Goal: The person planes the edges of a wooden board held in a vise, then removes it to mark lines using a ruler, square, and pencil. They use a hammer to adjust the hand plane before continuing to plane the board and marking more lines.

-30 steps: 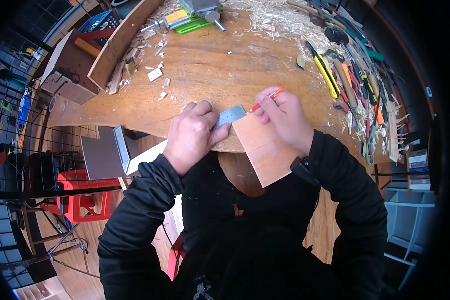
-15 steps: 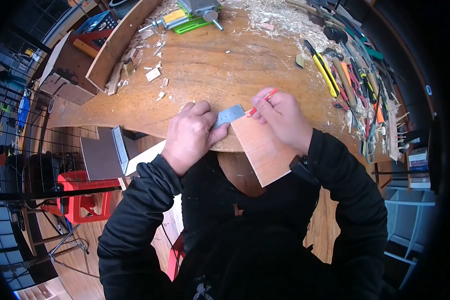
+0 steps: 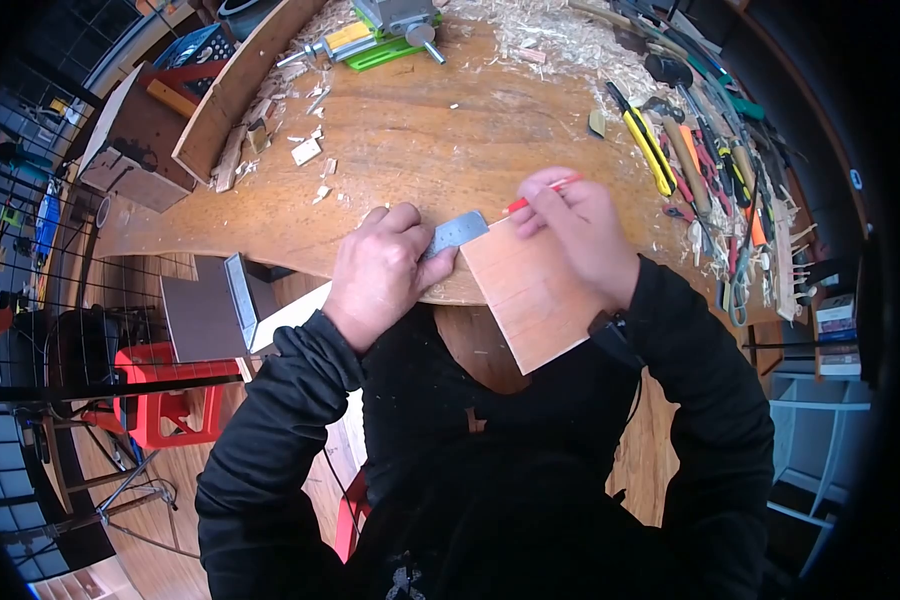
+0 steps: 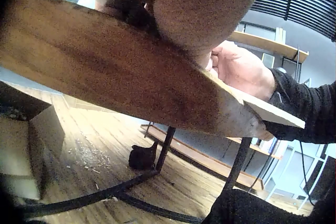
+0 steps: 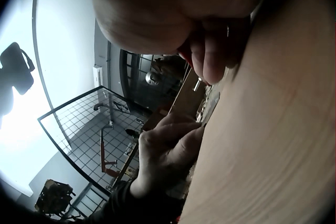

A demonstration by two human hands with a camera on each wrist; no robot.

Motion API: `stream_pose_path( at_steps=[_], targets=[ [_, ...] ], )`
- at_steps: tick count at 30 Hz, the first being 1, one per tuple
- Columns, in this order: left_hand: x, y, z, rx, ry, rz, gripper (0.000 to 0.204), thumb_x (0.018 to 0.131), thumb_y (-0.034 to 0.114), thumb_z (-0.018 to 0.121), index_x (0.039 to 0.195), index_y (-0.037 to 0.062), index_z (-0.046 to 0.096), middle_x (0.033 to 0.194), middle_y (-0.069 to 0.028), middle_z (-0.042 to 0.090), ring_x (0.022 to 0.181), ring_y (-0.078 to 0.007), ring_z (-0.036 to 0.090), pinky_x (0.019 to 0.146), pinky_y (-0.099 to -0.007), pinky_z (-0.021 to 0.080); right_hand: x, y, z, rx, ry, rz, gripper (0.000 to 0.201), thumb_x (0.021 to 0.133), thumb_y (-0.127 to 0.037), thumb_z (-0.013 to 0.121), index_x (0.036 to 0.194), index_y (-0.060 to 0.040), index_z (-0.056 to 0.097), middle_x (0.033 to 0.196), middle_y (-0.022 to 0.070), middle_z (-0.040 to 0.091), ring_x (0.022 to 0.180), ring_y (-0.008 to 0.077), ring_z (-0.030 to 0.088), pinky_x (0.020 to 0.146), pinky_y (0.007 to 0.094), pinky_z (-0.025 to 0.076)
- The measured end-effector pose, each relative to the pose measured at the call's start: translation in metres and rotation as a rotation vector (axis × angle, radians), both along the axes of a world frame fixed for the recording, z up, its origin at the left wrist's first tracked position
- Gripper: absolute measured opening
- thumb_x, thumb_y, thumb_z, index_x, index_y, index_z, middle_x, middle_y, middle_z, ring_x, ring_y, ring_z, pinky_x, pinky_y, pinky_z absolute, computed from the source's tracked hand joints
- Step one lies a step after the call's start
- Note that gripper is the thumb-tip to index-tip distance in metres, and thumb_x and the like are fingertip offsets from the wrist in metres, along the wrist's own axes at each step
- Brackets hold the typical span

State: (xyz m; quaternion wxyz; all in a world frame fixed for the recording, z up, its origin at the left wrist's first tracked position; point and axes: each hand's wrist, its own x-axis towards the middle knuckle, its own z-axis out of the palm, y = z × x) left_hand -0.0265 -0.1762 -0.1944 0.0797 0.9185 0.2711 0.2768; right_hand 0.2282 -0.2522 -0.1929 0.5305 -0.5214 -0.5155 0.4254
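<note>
A thin rectangular wooden board [image 3: 530, 295] overhangs the table's front edge, its far left corner beside a metal ruler [image 3: 460, 232]. My left hand [image 3: 385, 265] grips the ruler, thumb near the board's left edge, the rest of the ruler hidden under the fingers. In my right hand [image 3: 580, 235] a red pencil [image 3: 518, 205] is pinched, its tip just beyond the board's far edge. The right wrist view shows the board's face [image 5: 273, 119] close up, with the left hand [image 5: 170, 148] at its edge.
Knives, pliers and other tools, among them a yellow cutter [image 3: 648, 150], lie along the right side. A green-based vise [image 3: 395, 45] and wood shavings [image 3: 560, 50] are at the back. A wooden box [image 3: 135, 150] and upright plank [image 3: 235, 95] stand on the left.
My right hand has moved slightly right and away from the board's corner with the pencil, which now lies flatter. My left hand and the ruler have stayed nearly still.
</note>
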Motion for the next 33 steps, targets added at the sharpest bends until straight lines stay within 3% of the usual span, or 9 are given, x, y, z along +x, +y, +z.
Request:
stream_pose_path(
  at_steps=[2,4,5,6,8,9,12,23,33],
  targets=[
    [-0.001,0.0,0.0,0.0,-0.003,0.002,0.026,0.084,0.027,0.081,0.081,0.0032,0.072,0.087,-0.0124,0.063,0.083,-0.0353,0.065,0.073,-0.0467,0.055,0.005,-0.012,0.01,0.02,0.048,-0.018,0.026,0.109,-0.017,0.06,0.115,0.0064,0.069,0.094,0.0071,0.072,0.087,0.0139,0.071,0.082,0.0283,0.057],
    [-0.001,0.0,0.0,-0.002,-0.004,-0.003,0.026,0.084,0.027,0.081,0.081,0.0032,0.072,0.087,-0.0124,0.063,0.083,-0.0353,0.064,0.073,-0.0467,0.055,0.018,-0.036,0.018,0.103,-0.306,-0.017,0.023,0.109,-0.014,0.059,0.119,0.0051,0.069,0.099,0.0092,0.072,0.092,0.0151,0.072,0.086,0.0295,0.057],
    [-0.001,0.0,0.0,-0.003,-0.008,-0.002,0.026,0.084,0.027,0.081,0.081,0.0032,0.072,0.087,-0.0124,0.063,0.083,-0.0353,0.064,0.073,-0.0467,0.055,0.031,-0.046,0.016,0.146,-0.461,0.014,0.024,0.103,-0.016,0.069,0.119,0.0013,0.07,0.102,0.012,0.074,0.095,0.0224,0.073,0.092,0.0348,0.056],
    [0.0,0.0,0.0,-0.001,-0.016,-0.004,0.026,0.084,0.027,0.081,0.081,0.0033,0.072,0.087,-0.0124,0.063,0.083,-0.0353,0.064,0.073,-0.0466,0.055,0.038,-0.057,0.02,0.145,-0.464,0.015,0.024,0.103,-0.016,0.069,0.119,0.0013,0.07,0.102,0.012,0.074,0.095,0.0224,0.073,0.092,0.0348,0.056],
    [-0.001,0.0,0.0,0.002,-0.025,-0.006,0.026,0.084,0.027,0.081,0.081,0.0033,0.071,0.087,-0.0125,0.063,0.083,-0.0353,0.064,0.073,-0.0465,0.055,0.045,-0.081,0.032,0.159,-0.875,0.127,0.034,0.091,-0.02,0.08,0.118,-0.0022,0.071,0.11,0.0151,0.074,0.106,0.0315,0.071,0.102,0.041,0.051],
    [-0.001,0.0,0.0,0.001,-0.014,-0.004,0.025,0.084,0.027,0.081,0.081,0.0033,0.071,0.087,-0.0125,0.063,0.083,-0.0353,0.064,0.073,-0.0464,0.055,0.048,-0.089,0.027,0.188,-0.927,0.131,0.05,0.078,-0.03,0.09,0.116,-0.0042,0.072,0.116,0.0161,0.073,0.117,0.037,0.066,0.107,0.0457,0.046],
    [-0.001,0.0,0.001,0.014,0.005,-0.006,0.024,0.083,0.025,0.082,0.086,0.0024,0.074,0.087,-0.0128,0.064,0.083,-0.035,0.066,0.072,-0.0454,0.055,0.042,-0.104,0.024,0.314,-1.058,0.138,0.059,0.071,-0.036,0.094,0.116,-0.0047,0.072,0.119,0.0159,0.073,0.122,0.0361,0.064,0.107,0.0482,0.046],
    [-0.031,-0.004,0.015,0.124,-0.068,0.072,0.023,0.084,0.024,0.082,0.093,0.0035,0.076,0.085,-0.01,0.064,0.077,-0.0321,0.063,0.067,-0.0433,0.053,0.029,-0.11,0.0,0.346,-0.956,0.005,0.066,0.071,-0.035,0.094,0.123,-0.0027,0.072,0.125,0.0174,0.074,0.131,0.0365,0.062,0.109,0.0491,0.046],
    [-0.021,-0.05,0.003,0.051,0.007,-0.06,0.027,0.079,0.02,0.087,0.097,0.0033,0.075,0.09,-0.0089,0.067,0.077,-0.0299,0.064,0.065,-0.04,0.054,0.02,-0.105,-0.01,0.358,-0.943,-0.079,0.063,0.072,-0.036,0.094,0.12,-0.0035,0.072,0.125,0.0175,0.073,0.13,0.0382,0.063,0.109,0.0496,0.046]
  ],
)
